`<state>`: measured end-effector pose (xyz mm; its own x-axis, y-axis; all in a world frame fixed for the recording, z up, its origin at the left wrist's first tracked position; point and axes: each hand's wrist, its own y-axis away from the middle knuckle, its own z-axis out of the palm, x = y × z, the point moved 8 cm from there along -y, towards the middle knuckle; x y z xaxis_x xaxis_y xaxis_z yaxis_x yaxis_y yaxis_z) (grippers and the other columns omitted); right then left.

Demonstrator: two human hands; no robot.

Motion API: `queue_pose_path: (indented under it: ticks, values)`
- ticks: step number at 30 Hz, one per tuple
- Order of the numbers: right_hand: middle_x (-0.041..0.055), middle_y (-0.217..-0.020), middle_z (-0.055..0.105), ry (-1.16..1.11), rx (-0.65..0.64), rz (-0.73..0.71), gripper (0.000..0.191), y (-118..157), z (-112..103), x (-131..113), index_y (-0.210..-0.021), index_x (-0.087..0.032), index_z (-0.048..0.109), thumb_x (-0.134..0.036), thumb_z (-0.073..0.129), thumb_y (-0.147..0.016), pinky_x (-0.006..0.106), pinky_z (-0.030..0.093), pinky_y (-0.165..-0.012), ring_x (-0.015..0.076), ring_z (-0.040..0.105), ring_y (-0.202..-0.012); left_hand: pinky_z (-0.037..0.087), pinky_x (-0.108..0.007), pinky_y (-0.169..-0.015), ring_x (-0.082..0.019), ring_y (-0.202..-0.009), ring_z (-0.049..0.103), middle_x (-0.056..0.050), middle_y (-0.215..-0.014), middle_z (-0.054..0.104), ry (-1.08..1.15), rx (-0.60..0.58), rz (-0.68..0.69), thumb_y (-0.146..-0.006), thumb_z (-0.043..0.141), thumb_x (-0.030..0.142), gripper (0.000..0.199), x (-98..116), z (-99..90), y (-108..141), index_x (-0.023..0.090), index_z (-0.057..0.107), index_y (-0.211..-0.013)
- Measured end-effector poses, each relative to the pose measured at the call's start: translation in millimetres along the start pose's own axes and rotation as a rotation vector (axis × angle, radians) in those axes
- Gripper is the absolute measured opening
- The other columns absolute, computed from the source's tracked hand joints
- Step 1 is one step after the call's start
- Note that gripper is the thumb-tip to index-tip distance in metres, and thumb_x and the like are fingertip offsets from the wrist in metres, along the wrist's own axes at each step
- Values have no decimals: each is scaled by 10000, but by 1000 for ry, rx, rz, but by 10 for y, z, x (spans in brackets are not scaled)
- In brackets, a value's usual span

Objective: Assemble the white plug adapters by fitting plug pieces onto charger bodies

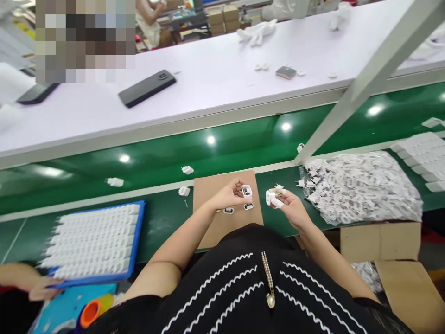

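Observation:
Over a brown cardboard sheet (206, 227), my left hand (227, 197) grips a white charger housing (247, 190), its open end facing me with dark parts inside. Two similar white housings (228, 210) lie on the cardboard just below that hand. To the right, my right hand (292, 209) pinches a white plug piece (270, 197) with metal pins pointing right. White wraps cover some of its fingertips. The two held pieces are apart.
A blue tray (139, 232) with rows of white chargers lies left; another person's hand (43, 287) touches its corner. A clear bag of white plug parts (365, 185) lies right, near a slanted metal post (347, 102). Loose chargers (184, 190) and a raised white shelf (208, 79) stand beyond.

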<state>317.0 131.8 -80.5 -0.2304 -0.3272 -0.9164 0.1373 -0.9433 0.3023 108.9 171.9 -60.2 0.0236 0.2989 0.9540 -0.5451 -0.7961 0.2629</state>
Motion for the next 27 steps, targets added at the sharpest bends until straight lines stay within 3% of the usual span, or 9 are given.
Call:
queue_pose_path:
  ticks: [4,8,12,17,27]
  values:
    - [71,-947,773,30,-128,-23,500,55,509,-135,-1074,-220,764,-485,922,-680,348,571,-747,196,684,-781,534,-344,-844,-254,-1060,677,-135,-1281,657,332,8,-14,-835,798,362,619,54,78,515,235,580,-1400]
    - [80,-984,774,62,-194,-33,462,189,825,-149,-1064,-215,765,-513,885,-733,337,566,-752,211,691,-842,498,-311,-722,-234,-922,670,-125,-1049,694,526,-8,-83,-895,689,461,630,-91,183,819,190,538,-1444]
    - [82,-1022,769,206,-180,-134,397,327,970,-231,-1078,-227,748,-512,818,-810,350,584,-766,228,708,-885,406,-257,-629,-145,-713,603,-79,-942,718,390,46,-84,-941,665,535,536,-197,135,1035,210,479,-1325]
    - [83,-1079,754,401,-118,-269,300,516,1088,-347,-1068,-237,761,-458,770,-866,389,606,-823,235,715,-891,462,-269,-719,-134,-780,616,-52,-999,690,168,83,8,-941,672,576,431,-155,72,1199,200,545,-1110]
    - [58,-1048,748,536,7,-535,188,840,1286,-535,-1102,-264,761,-280,675,-936,356,603,-816,211,705,-873,463,-277,-774,-141,-819,568,-26,-967,623,66,51,23,-931,665,611,485,-24,169,1241,227,583,-1216]
